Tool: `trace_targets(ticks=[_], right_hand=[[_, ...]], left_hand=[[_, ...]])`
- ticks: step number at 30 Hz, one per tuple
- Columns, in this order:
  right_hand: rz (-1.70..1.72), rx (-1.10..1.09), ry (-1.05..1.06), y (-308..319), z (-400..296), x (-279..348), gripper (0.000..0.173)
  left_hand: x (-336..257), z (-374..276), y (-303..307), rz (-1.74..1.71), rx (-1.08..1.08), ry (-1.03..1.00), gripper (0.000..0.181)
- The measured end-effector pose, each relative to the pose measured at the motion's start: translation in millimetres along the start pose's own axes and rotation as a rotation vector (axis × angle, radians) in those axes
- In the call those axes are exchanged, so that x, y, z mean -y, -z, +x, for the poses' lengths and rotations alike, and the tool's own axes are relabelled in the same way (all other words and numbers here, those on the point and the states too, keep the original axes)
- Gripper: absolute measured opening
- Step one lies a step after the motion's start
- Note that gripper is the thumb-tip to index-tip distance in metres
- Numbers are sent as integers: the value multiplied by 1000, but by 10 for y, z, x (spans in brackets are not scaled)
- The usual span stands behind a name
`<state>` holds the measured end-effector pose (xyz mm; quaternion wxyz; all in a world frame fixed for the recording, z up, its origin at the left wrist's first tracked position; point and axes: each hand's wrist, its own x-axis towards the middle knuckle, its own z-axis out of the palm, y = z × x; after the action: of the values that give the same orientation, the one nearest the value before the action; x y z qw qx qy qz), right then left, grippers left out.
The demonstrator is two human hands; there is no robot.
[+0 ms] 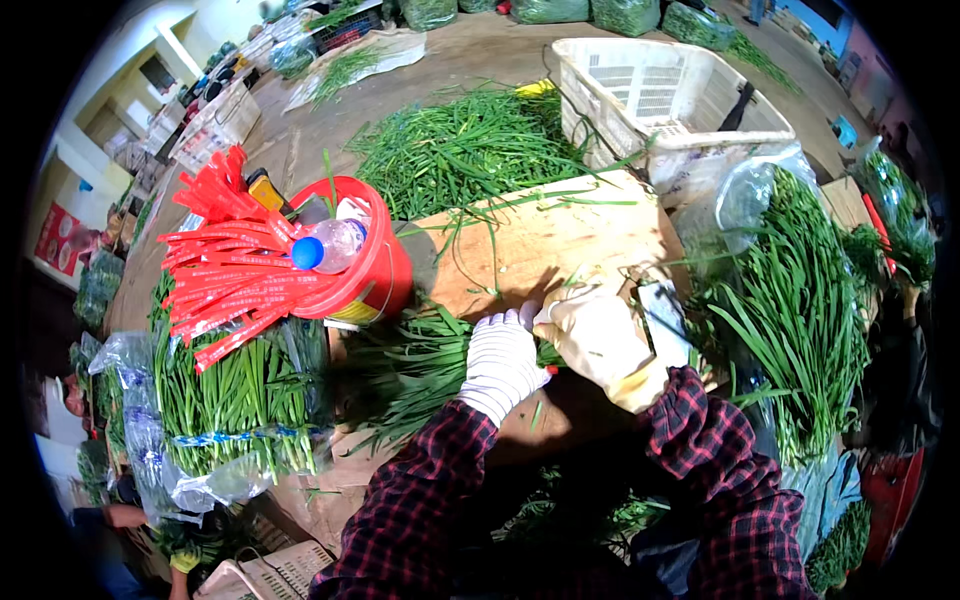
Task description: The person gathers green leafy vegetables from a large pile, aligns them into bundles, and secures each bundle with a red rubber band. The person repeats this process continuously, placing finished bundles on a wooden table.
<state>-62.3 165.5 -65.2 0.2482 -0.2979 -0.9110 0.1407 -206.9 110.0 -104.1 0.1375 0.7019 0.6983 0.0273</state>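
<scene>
A bunch of garlic chives [427,360] lies across a wooden board [555,232], its leaves spreading left. My left hand [502,356], in a white striped glove, is closed over the bunch. Close beside it, my right hand [596,337] wears a cream rubber glove, its fingertips meeting the left hand at the bunch. What the right fingers hold is hidden. A small piece of red strip [552,370] shows below the hands. Past the right hand lies a flat pale object [664,319] I cannot identify.
Left stands a red bucket [394,262] with printed red strips [240,262] and a blue-capped plastic bottle [337,247]. Loose chives [472,150] are heaped beyond the board, beside a white plastic crate [720,157]. Bagged chives flank me [232,397] [802,300]. A co-worker's gloved hand [184,561] shows lower left.
</scene>
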Motion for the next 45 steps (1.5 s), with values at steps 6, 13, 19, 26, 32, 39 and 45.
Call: trace_targets(ticks=[6, 13, 19, 26, 32, 39, 45], right_hand=[[165, -73, -213, 133, -592, 283, 17], [541, -332, -542, 288, -758, 262, 22], [371, 177, -515, 271, -1223, 554, 26], [-15, 142, -229, -129, -1330, 524, 7], [15, -169, -143, -200, -1269, 452, 6], [94, -1, -338, -226, -1452, 482, 7], [382, -196, -414, -229, -1554, 468, 20]], left_hand=[[-299, -403, 118, 58, 163, -139, 84], [-367, -506, -217, -57, 60, -87, 95], [-335, -490, -311, -28, 61, -39, 82], [-256, -356, -383, -69, 157, 10, 86], [-33, -298, -463, -181, 188, -55, 94], [82, -178, -309, -339, 327, -82, 112], [91, -262, -370, -688, 89, 34, 123]])
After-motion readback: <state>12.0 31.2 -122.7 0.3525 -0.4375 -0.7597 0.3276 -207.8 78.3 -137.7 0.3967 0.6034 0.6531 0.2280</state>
